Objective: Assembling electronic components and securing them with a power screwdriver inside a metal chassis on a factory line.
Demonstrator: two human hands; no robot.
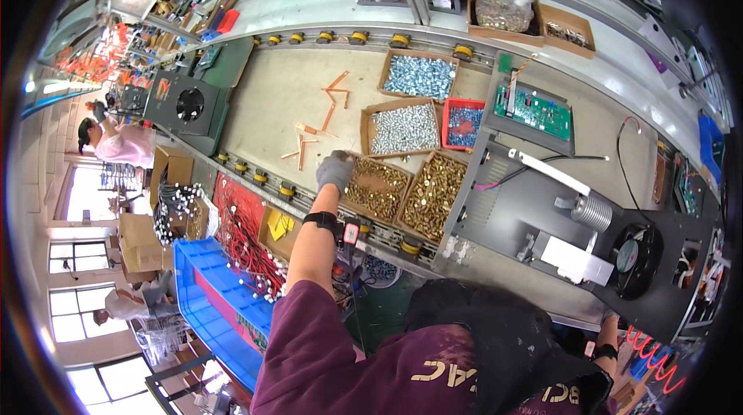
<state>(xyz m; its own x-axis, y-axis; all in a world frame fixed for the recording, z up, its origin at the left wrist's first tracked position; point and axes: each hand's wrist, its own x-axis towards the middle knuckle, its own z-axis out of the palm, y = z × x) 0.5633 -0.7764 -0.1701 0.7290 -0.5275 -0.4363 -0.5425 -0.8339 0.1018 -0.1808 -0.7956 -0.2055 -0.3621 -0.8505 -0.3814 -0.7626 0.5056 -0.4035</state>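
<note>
My left hand (334, 171), in a grey glove, is at the upper left corner of a cardboard box of brass-coloured fasteners (374, 189). Its fingers point down and away, too small to show what they grip, if anything. Bent copper strips (331, 109) lie on the line just beyond it. A second box of brass-coloured fasteners (435, 197) stands to the right. My right hand (610, 316) is low at the right, by the near edge of a dark metal chassis (511, 217) with a round fan (636, 260); its fingers are mostly hidden.
Beyond are boxes of silver screws (404, 128) and bluish screws (420, 77), and a red bin (464, 122). A green circuit board (535, 109) lies at the chassis's far side. Blue crates (224, 291) and red wires (248, 241) are near left. A person (124, 140) works farther left.
</note>
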